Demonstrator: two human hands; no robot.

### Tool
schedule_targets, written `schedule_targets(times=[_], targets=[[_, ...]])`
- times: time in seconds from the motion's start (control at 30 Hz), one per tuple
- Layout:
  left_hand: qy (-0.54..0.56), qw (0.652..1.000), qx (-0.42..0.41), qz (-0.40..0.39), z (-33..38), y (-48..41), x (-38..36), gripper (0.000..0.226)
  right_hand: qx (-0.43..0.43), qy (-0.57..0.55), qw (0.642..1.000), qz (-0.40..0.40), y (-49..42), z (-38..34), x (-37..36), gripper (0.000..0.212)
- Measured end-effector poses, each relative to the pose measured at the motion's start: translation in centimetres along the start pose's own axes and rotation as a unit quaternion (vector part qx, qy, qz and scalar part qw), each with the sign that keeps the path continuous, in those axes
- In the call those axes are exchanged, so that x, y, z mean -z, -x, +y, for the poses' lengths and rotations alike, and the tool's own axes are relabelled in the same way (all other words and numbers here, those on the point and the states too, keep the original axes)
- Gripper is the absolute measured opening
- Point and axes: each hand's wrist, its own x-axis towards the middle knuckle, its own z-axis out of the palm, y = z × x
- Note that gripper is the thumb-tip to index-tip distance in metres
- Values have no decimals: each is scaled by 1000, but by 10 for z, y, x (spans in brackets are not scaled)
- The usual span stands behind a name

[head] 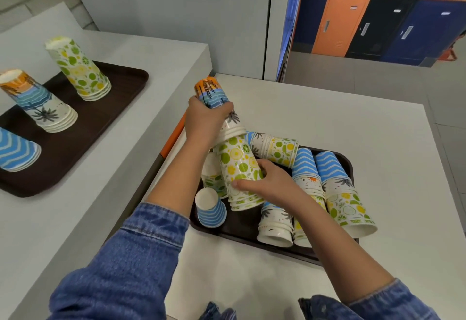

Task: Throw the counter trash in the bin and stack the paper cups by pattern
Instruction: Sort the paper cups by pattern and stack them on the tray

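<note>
Lower white counter [327, 123] carries the near brown tray [252, 234]. Raised white counter [106, 49] on the left carries the far brown tray [100, 112]. Orange, blue and black lockers [378, 17] are behind. Both forearms come out of denim sleeves [131, 256].

Far tray holds three sorted stacks, bases up: citrus stack [80, 67], sunset-palm stack [37, 100], and blue-wave stack [17, 150] at the frame edge.

Near tray holds an unsorted pile. Mixed column [340, 193] on the right runs blue-wave over palm over citrus and lies tilted. A second mixed column [306, 171] is just beside it. A toppled citrus bundle [277, 149] lies at the back, and a palm bundle [276, 226] at the front.

Left hand [204, 120] is wrapped round the held sunset-palm cups [214, 95], raised over the tray's back-left. Their rims sit on the top of the held citrus cups [239, 168]. Right hand [267, 181] is curled round those, thumb across the front.

A single blue-wave cup [211, 211] lies on its side at the tray's front-left.
</note>
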Motion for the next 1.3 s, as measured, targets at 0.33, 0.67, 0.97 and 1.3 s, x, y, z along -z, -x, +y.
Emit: schedule_targets(times=[0.33,0.67,0.97,1.3], targets=[[113,990,3,79,0,-21,45,54,43,-134,987,71,-11,3,19,72],[94,990,-18,101,-11,-28,69,62,207,-120,965,105,-36,-32,-34,83],[90,991,-47,84,-20,-36,74,59,195,-14,979,49,-61,-6,-58,86],[110,990,-86,13,-31,-48,40,75,139,34,990,13,-68,29,-64,90]])
